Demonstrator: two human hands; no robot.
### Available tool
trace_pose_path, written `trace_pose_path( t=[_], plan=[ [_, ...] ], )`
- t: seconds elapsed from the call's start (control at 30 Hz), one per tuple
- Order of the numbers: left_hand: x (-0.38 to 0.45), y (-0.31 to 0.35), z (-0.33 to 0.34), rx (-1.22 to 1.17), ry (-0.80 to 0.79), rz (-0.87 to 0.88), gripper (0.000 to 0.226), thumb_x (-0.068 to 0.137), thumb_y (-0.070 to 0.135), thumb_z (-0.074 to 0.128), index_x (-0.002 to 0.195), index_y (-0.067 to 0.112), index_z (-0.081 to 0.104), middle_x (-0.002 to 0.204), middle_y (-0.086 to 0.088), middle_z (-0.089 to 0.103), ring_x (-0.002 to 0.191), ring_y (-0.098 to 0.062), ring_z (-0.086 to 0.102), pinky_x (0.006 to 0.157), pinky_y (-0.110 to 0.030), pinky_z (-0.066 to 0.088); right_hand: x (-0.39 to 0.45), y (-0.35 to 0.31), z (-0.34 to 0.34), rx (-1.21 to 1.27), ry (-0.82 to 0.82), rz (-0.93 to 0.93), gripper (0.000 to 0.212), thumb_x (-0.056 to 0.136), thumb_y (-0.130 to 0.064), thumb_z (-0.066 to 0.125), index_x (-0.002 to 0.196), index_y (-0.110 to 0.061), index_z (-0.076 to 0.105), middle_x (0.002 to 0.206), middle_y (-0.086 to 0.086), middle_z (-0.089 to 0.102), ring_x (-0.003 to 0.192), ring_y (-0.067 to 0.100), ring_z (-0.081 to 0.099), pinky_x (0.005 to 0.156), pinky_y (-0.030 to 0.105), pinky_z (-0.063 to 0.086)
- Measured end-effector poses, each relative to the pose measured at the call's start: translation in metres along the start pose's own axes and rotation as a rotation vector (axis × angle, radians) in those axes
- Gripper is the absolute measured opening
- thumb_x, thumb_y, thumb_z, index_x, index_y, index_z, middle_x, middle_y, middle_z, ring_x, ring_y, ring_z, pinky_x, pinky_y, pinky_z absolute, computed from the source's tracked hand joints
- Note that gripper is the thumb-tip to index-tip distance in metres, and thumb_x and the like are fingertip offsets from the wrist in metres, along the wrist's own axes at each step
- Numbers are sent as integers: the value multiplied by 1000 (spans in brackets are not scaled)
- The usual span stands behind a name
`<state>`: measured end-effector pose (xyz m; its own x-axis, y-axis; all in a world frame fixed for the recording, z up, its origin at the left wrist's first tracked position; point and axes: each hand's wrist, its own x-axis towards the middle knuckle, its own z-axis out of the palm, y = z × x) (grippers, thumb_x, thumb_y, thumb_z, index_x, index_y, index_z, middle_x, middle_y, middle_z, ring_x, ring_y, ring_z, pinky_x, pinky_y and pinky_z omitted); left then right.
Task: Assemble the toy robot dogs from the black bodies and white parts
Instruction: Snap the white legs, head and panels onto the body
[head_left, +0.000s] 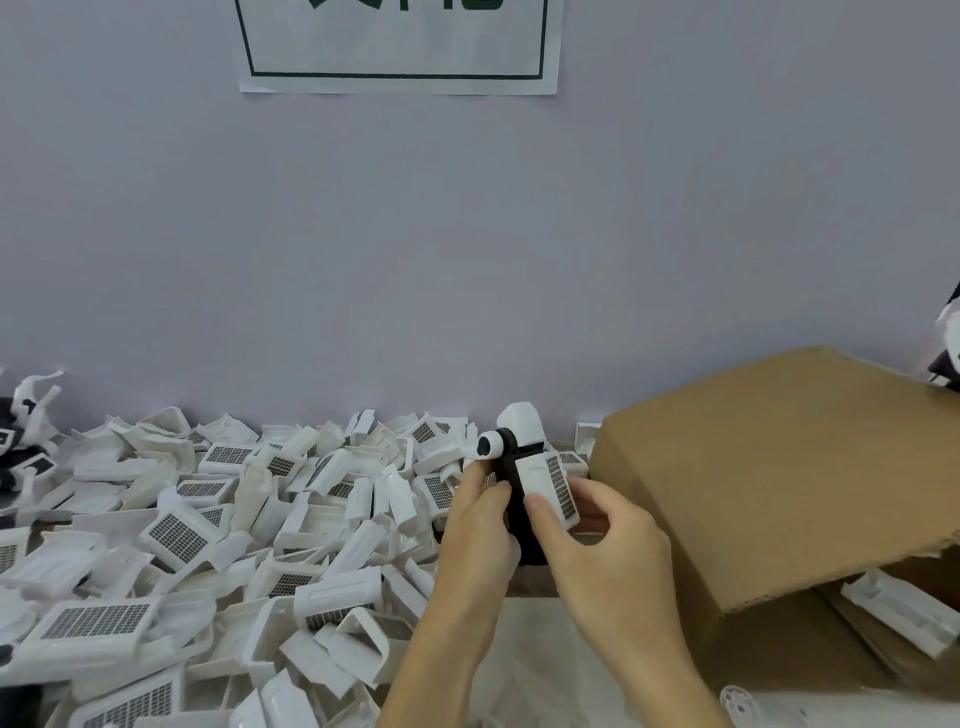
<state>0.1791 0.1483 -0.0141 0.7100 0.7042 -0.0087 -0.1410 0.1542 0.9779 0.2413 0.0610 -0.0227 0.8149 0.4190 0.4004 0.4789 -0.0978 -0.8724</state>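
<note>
black-bordered paper sign (397, 47), lettering cropped, unreadable

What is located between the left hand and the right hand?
In the head view, the black body stands between left hand and right hand; both hold it.

- The black body (514, 499) between the two hands looks like matt plastic.
- The white part (550, 488) under the right hand's (597, 540) thumb is smooth plastic with a grey gridded panel.
- The heap of white parts (208, 530) left of the left hand (480, 525) is smooth, slightly glossy plastic.
- The box flap (769, 467) right of the right hand is matt brown corrugated cardboard, rough at its torn edge.
</note>
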Motion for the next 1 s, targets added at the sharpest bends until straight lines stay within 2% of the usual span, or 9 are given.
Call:
trace_pose_path(
  t=[0.17,0.27,0.37,0.47,0.57,0.7,0.8,0.93,1.0],
  plan=[
    [-3,2,6,-11,-49,27,50,104,9,40,103,43,76,106,0,78,81,-7,74,58,-15,51,1,1,4,38,80,0,17,84,-38,77,74,-42,64,80,-34,68,77,-7,66,64,8,47],
    [-4,4,7,-46,-45,50,49,105,12,41,97,43,78,104,-2,78,76,-5,72,53,-13,48,1,2,8,-16,85,-26,11,84,-39,77,77,-35,70,73,-17,72,74,2,67,66,21,52],
    [-4,3,5,-55,-54,78,35,105,24,48,97,41,77,102,4,78,89,-9,74,60,-17,52,0,0,9,-97,60,-49,15,85,-43,75,79,-30,70,74,-12,69,74,6,64,69,29,53],
    [-4,0,6,-36,-99,113,24,103,23,55,108,35,75,105,1,78,97,-12,74,65,-21,56,0,0,10,-149,93,-72,24,87,-45,71,73,-26,67,70,-7,63,68,9,59,63,29,49],
    [-3,-1,6,-9,-88,150,19,99,22,63,114,29,72,105,0,78,95,-15,75,68,-23,58,0,2,6,-219,60,-113,15,88,-40,68,86,-26,73,77,-7,61,73,11,60,67,34,51],
    [2,-3,1,-38,38,130,17,100,34,61,113,29,71,103,2,78,98,-18,75,83,-40,60,3,1,0,-112,-129,-230,14,93,-22,68,98,-33,75,90,-15,68,91,5,65,77,20,52],
    [3,-2,-1,-86,58,117,19,101,32,58,108,26,75,101,-2,79,99,-24,74,90,-42,59,9,-1,-4,58,-122,-112,22,97,-22,64,87,-39,75,90,-23,74,91,-1,68,78,20,52],
    [0,-3,2,-59,-76,75,19,100,25,60,100,23,79,98,-4,79,94,-22,76,85,-50,62,15,0,-7,269,-217,152,39,101,-42,54,86,-17,81,85,3,79,86,22,75,81,47,60],
    [1,-5,4,-25,-95,98,16,100,21,61,102,18,77,97,-5,79,95,-23,76,85,-50,61,15,-2,-7,388,-244,238,43,100,-45,52,89,-15,81,87,10,79,88,28,76,84,50,60]
  ],
)
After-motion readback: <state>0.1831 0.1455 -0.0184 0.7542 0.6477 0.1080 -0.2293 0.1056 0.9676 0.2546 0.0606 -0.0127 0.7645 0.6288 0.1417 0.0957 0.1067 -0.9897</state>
